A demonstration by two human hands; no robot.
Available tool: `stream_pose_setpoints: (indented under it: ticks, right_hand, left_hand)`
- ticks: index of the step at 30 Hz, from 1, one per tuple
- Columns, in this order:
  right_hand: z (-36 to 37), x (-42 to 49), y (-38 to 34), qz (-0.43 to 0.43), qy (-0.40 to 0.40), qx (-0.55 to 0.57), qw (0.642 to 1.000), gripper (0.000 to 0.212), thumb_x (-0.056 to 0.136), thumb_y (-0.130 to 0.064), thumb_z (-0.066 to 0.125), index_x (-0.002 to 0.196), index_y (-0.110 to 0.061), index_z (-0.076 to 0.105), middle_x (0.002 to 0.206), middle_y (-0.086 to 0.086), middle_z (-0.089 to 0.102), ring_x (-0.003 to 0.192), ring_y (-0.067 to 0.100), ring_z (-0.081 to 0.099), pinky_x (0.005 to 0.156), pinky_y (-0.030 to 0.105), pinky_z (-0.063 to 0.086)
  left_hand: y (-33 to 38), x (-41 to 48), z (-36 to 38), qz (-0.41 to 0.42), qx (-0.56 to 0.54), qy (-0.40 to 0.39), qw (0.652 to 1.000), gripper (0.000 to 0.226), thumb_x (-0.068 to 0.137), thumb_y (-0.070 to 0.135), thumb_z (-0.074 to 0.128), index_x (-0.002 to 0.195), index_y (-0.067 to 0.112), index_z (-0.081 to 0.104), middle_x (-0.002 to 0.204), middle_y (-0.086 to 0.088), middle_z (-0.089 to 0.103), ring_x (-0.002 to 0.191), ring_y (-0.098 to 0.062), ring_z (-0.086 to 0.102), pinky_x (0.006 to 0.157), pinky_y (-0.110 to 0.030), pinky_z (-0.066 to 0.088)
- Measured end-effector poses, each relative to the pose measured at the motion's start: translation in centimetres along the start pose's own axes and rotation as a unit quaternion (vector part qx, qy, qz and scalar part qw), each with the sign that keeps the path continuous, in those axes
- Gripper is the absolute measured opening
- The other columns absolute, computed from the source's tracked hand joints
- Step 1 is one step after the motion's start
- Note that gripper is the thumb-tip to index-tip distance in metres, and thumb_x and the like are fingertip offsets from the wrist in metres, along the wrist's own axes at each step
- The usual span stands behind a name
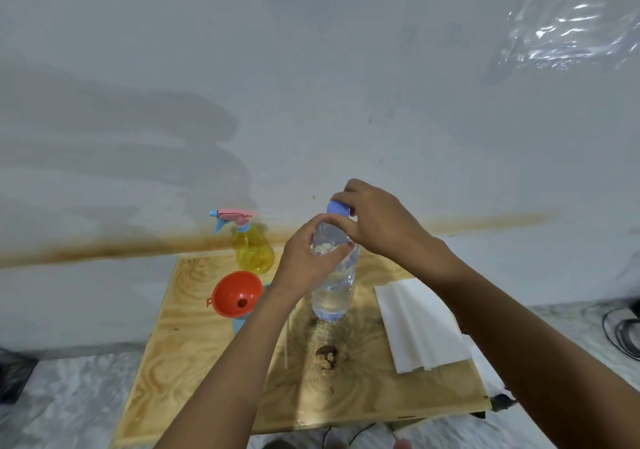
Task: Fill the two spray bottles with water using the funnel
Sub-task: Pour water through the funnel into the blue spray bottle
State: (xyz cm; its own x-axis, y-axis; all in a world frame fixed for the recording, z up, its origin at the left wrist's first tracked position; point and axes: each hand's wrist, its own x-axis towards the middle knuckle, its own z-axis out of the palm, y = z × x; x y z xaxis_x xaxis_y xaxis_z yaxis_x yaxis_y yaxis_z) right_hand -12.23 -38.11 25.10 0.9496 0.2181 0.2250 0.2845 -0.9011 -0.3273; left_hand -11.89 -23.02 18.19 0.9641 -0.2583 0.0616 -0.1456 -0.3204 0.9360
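Head view: clear water bottle [334,275] upright on the wooden board [207,362], near its middle. Left hand [308,258] wrapped around the bottle's shoulder; right hand [377,220] pinching the blue cap [338,207] on top. Yellow spray bottle [252,246] with pink trigger at the board's far edge, left of the water bottle. Orange funnel [237,292] seated on something blue, mostly hidden, just in front. White folded paper [419,324] on the right.

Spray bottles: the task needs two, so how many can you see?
2. The yellow spray bottle stands at the table's far edge. The blue bottle under the orange funnel is mostly hidden by the funnel and the left forearm, so its type is unconfirmed.
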Motion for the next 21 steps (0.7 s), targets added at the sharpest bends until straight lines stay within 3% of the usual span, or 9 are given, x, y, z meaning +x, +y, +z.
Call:
stream_pose_setpoints:
  ticks: [5, 7, 10, 12, 16, 21]
  right_hand:
    - [-2.1, 0.8, 0.9, -0.052, -0.101, 0.013, 0.993, 0.038, 0.098, -0.040, 0.056, 0.131, -0.022, 0.062, 0.113, -0.004, 0.058, 0.097, 0.014, 0.058, 0.086, 0.034, 0.048]
    - [-2.3, 0.9, 0.8, -0.025, -0.084, 0.022, 0.996, 0.043, 0.093, -0.050, 0.059, 0.130, -0.028, 0.061, 0.109, -0.012, 0.058, 0.095, 0.008, 0.056, 0.086, 0.032, 0.048]
    - [-2.0, 1.1, 0.3, 0.033, -0.018, 0.040, 0.999, 0.046, 0.081, -0.065, 0.065, 0.107, -0.027, 0.064, 0.094, -0.011, 0.061, 0.084, 0.008, 0.056, 0.073, 0.029, 0.048]
    - [-1.9, 1.3, 0.0, 0.050, -0.012, 0.028, 0.998, 0.043, 0.081, -0.061, 0.068, 0.097, -0.021, 0.066, 0.090, -0.007, 0.064, 0.084, 0.012, 0.059, 0.071, 0.032, 0.049]
    - [-2.5, 1.7, -0.8, 0.060, -0.044, 0.002, 0.997, 0.043, 0.086, -0.051, 0.068, 0.109, -0.015, 0.068, 0.103, 0.000, 0.067, 0.088, 0.013, 0.055, 0.080, 0.033, 0.052]
    - [-2.4, 1.6, -1.1, -0.021, -0.054, -0.078, 0.995, 0.038, 0.096, -0.041, 0.057, 0.120, -0.014, 0.067, 0.116, 0.004, 0.065, 0.104, 0.021, 0.060, 0.081, 0.028, 0.042]
  left_hand:
    - [-0.2, 0.0, 0.0, -0.004, -0.015, -0.001, 1.000, 0.044, 0.080, 0.041, 0.079, 0.119, 0.035, 0.062, 0.110, 0.011, 0.071, 0.102, -0.006, 0.066, 0.091, -0.043, 0.056]
    - [-0.3, 0.0, 0.0, -0.010, -0.014, -0.001, 1.000, 0.050, 0.078, 0.045, 0.079, 0.123, 0.038, 0.060, 0.116, 0.013, 0.070, 0.107, -0.004, 0.065, 0.094, -0.042, 0.055]
    - [-0.3, -0.2, -0.1, -0.007, -0.027, -0.005, 1.000, 0.046, 0.081, 0.036, 0.079, 0.123, 0.042, 0.060, 0.114, 0.016, 0.071, 0.105, 0.004, 0.064, 0.094, -0.036, 0.056]
    - [-0.1, -0.3, -0.1, -0.003, -0.031, -0.010, 0.999, 0.053, 0.082, 0.036, 0.079, 0.130, 0.039, 0.057, 0.117, 0.017, 0.070, 0.107, 0.003, 0.064, 0.094, -0.035, 0.056]
    - [0.0, -0.2, 0.0, -0.004, -0.035, -0.005, 0.999, 0.050, 0.081, 0.035, 0.079, 0.127, 0.039, 0.060, 0.114, 0.015, 0.071, 0.105, 0.002, 0.065, 0.094, -0.036, 0.056]
    - [-0.2, -0.2, 0.0, -0.006, -0.032, -0.010, 0.999, 0.040, 0.080, 0.040, 0.078, 0.116, 0.040, 0.063, 0.111, 0.011, 0.072, 0.107, -0.009, 0.067, 0.093, -0.045, 0.056]
